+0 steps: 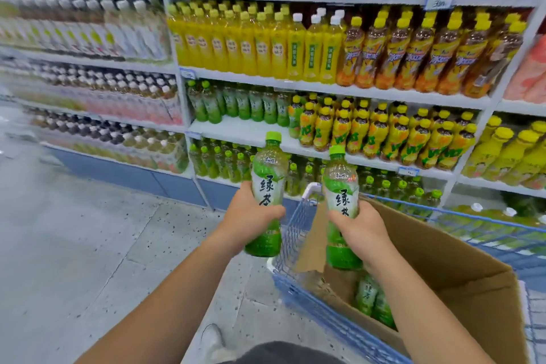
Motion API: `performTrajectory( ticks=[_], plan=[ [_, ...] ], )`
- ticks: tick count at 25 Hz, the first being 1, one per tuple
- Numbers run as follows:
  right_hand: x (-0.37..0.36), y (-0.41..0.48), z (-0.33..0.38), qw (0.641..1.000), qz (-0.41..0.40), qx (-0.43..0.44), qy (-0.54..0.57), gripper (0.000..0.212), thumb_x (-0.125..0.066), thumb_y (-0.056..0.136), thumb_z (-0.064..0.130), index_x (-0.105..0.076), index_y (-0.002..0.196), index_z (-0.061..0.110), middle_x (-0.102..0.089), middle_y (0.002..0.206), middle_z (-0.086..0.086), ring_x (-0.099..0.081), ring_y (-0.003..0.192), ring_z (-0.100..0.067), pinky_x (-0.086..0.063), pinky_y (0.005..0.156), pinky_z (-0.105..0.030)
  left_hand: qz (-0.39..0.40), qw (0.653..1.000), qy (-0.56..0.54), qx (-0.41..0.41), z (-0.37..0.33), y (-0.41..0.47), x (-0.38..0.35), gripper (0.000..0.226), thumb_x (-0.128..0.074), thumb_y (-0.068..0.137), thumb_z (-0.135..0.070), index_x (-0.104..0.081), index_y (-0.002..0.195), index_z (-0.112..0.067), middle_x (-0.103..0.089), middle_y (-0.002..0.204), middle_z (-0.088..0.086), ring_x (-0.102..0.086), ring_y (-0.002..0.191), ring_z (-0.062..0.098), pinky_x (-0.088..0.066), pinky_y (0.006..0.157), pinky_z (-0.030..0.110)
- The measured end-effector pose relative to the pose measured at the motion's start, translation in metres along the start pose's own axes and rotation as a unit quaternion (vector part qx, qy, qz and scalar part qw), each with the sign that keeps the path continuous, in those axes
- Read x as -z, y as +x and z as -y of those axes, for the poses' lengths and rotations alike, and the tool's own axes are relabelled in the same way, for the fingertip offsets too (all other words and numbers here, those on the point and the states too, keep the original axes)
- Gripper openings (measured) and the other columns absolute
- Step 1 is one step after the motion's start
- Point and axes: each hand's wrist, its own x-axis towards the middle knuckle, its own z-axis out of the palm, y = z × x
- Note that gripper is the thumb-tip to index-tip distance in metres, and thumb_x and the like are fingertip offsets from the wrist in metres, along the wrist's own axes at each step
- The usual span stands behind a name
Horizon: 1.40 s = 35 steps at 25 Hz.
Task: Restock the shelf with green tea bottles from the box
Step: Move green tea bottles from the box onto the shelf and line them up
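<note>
My left hand (246, 216) grips a green tea bottle (269, 168) around its middle, held upright over the floor left of the cart. My right hand (362, 229) grips a second green tea bottle (341, 180) upright above the open cardboard box (461, 269). More green tea bottles (373, 300) lie inside the box. On the shelf (251, 133) ahead, a row of green tea bottles (236, 103) stands at the back, with bare shelf board in front of them.
The box sits in a blue wire shopping cart (295, 233) at the right. Yellow-capped tea bottles (384, 133) fill the shelf's right part. Shelves above and below are packed with drinks. Speckled grey floor (88, 230) spreads to the left. A shoe (212, 340) shows below.
</note>
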Motion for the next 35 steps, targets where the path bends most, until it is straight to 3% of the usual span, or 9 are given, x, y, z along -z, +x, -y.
performTrajectory(
  ticks=[7, 11, 13, 17, 20, 23, 29, 35],
  plan=[
    [-0.125, 0.020, 0.062, 0.998, 0.036, 0.035, -0.041, 0.026, -0.076, 0.077, 0.033, -0.063, 0.098, 0.025, -0.070, 0.091, 0.001, -0.067, 0.081, -0.021, -0.053, 0.068, -0.035, -0.062, 0.997, -0.031, -0.019, 0.018, 0.042, 0.122, 0.043, -0.085, 0.074, -0.026, -0.055, 0.105, -0.025, -0.069, 0.098, 0.002, -0.068, 0.087, 0.020, -0.053, 0.067, 0.034],
    [-0.200, 0.032, 0.088, 0.999, 0.027, 0.029, -0.019, 0.026, -0.074, 0.078, 0.032, -0.062, 0.100, 0.025, -0.069, 0.094, 0.000, -0.066, 0.084, -0.020, -0.049, 0.064, -0.032, -0.061, 0.997, -0.048, -0.031, 0.039, 0.075, 0.188, 0.046, -0.082, 0.074, -0.051, -0.060, 0.108, -0.030, -0.071, 0.098, -0.007, -0.069, 0.089, 0.012, -0.056, 0.074, 0.034],
    [-0.234, 0.036, 0.100, 0.999, 0.025, 0.024, -0.006, 0.024, -0.074, 0.079, 0.029, -0.064, 0.101, 0.024, -0.070, 0.094, 0.000, -0.066, 0.083, -0.019, -0.047, 0.061, -0.030, -0.060, 0.997, -0.037, -0.024, 0.048, 0.091, 0.218, 0.046, -0.081, 0.072, -0.056, -0.060, 0.106, -0.034, -0.071, 0.096, -0.012, -0.068, 0.086, 0.007, -0.053, 0.069, 0.029],
    [-0.290, 0.056, 0.126, 1.000, 0.018, 0.010, -0.022, 0.030, -0.075, 0.077, 0.031, -0.065, 0.104, 0.022, -0.070, 0.094, 0.000, -0.067, 0.084, -0.019, -0.049, 0.064, -0.031, -0.045, 0.998, -0.033, -0.007, 0.060, 0.136, 0.263, 0.039, -0.081, 0.072, -0.045, -0.060, 0.102, -0.033, -0.071, 0.092, -0.009, -0.068, 0.072, 0.002, -0.051, 0.060, 0.023],
    [-0.316, 0.083, 0.144, 0.999, 0.014, 0.005, -0.044, 0.036, -0.076, 0.073, 0.032, -0.064, 0.106, 0.023, -0.071, 0.095, 0.000, -0.068, 0.085, -0.019, -0.055, 0.069, -0.036, -0.030, 0.998, -0.051, 0.004, 0.063, 0.171, 0.276, 0.036, -0.082, 0.074, -0.039, -0.060, 0.101, -0.030, -0.071, 0.091, -0.007, -0.067, 0.069, 0.000, -0.048, 0.053, 0.019],
    [-0.338, 0.122, 0.159, 0.998, 0.009, 0.015, -0.064, 0.041, -0.075, 0.067, 0.037, -0.065, 0.105, 0.025, -0.072, 0.095, 0.002, -0.069, 0.086, -0.019, -0.059, 0.079, -0.045, -0.020, 0.998, -0.062, -0.001, 0.061, 0.214, 0.283, 0.037, -0.084, 0.071, -0.036, -0.064, 0.102, -0.031, -0.073, 0.090, -0.010, -0.070, 0.078, 0.005, -0.052, 0.062, 0.024],
    [-0.378, 0.231, 0.171, 0.999, 0.005, 0.013, -0.044, 0.029, -0.076, 0.070, 0.030, -0.062, 0.096, 0.029, -0.071, 0.091, 0.006, -0.067, 0.081, -0.013, -0.052, 0.062, -0.031, -0.038, 0.999, -0.022, -0.007, 0.058, 0.327, 0.291, 0.031, -0.088, 0.069, -0.036, -0.071, 0.095, -0.029, -0.075, 0.082, -0.016, -0.070, 0.073, 0.001, -0.054, 0.063, 0.024],
    [-0.397, 0.340, 0.158, 0.998, -0.022, 0.003, -0.060, 0.025, -0.075, 0.071, 0.031, -0.060, 0.091, 0.028, -0.069, 0.087, 0.007, -0.066, 0.081, -0.014, -0.054, 0.065, -0.033, -0.042, 0.999, 0.031, 0.002, 0.073, 0.447, 0.285, 0.030, -0.089, 0.069, -0.036, -0.071, 0.091, -0.027, -0.074, 0.079, -0.013, -0.069, 0.071, 0.001, -0.053, 0.062, 0.023]
  ],
)
